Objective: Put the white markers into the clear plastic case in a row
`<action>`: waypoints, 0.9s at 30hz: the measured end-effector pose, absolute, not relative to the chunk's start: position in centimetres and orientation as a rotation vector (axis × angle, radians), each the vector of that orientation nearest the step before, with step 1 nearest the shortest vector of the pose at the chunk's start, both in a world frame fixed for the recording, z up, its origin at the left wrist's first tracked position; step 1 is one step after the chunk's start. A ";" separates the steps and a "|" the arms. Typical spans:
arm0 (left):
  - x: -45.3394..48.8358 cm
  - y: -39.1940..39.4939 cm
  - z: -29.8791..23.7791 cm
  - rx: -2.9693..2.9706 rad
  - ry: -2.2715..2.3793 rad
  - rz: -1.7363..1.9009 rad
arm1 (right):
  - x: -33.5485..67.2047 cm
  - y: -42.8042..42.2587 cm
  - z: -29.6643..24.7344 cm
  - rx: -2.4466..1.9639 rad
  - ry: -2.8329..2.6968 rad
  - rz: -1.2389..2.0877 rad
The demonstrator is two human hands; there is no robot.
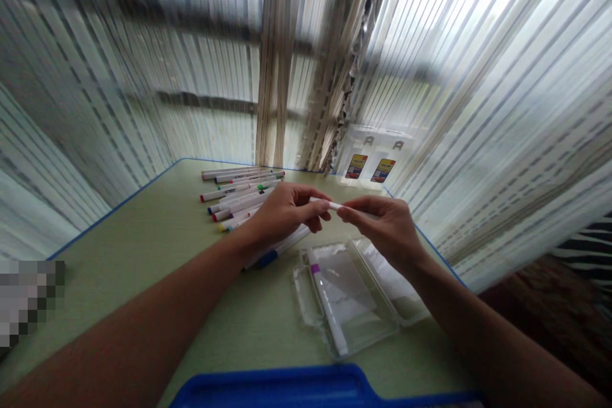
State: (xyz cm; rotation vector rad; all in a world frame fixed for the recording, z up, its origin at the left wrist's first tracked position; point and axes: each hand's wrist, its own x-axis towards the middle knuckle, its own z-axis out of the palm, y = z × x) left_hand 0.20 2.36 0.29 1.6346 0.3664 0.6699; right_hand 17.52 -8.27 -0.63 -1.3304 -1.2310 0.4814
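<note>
Between my two hands is a white marker (333, 205), held level above the table. My left hand (294, 207) pinches one end, and my right hand (382, 220) grips the other with thumb and fingertips. Much of the marker is hidden by the fingers. Below them a clear plastic case (354, 287) lies open on the table. One white marker with a purple band (327, 306) lies along the case's left side. Several white markers (239, 201) with coloured ends are spread to the left, partly behind my left hand. A blue-ended marker (270, 258) lies under my left wrist.
Two clear packages with yellow labels (370, 166) stand at the table's back right corner against sheer curtains (205, 64). A blue tray (272, 389) sits at the near edge of the green table (119, 255). At far left is a pixelated object (23, 299).
</note>
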 end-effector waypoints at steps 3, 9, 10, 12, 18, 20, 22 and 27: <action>0.1 2.9 0.2 1.551 0.360 0.684 | 17.5 -8.3 -0.6 -1.287 -1.170 0.561; -0.3 3.4 0.2 1.387 0.328 0.705 | 17.2 -8.3 -0.2 -1.131 -1.048 0.722; -0.3 3.4 0.3 1.369 0.326 0.712 | 17.2 -8.3 0.0 -1.120 -1.023 0.742; -0.3 3.5 0.3 1.339 0.325 0.722 | 17.0 -8.4 0.3 -1.098 -0.979 0.775; -0.4 3.9 0.3 1.274 0.331 0.763 | 17.0 -8.6 0.8 -1.033 -0.915 0.835; -0.4 4.1 0.2 1.260 0.330 0.773 | 17.2 -8.6 0.9 -1.014 -0.911 0.846; -0.5 4.3 0.1 1.246 0.327 0.776 | 17.4 -8.6 0.9 -0.995 -0.907 0.847; -0.5 4.6 0.0 1.237 0.308 0.772 | 17.5 -8.5 0.9 -0.971 -0.885 0.825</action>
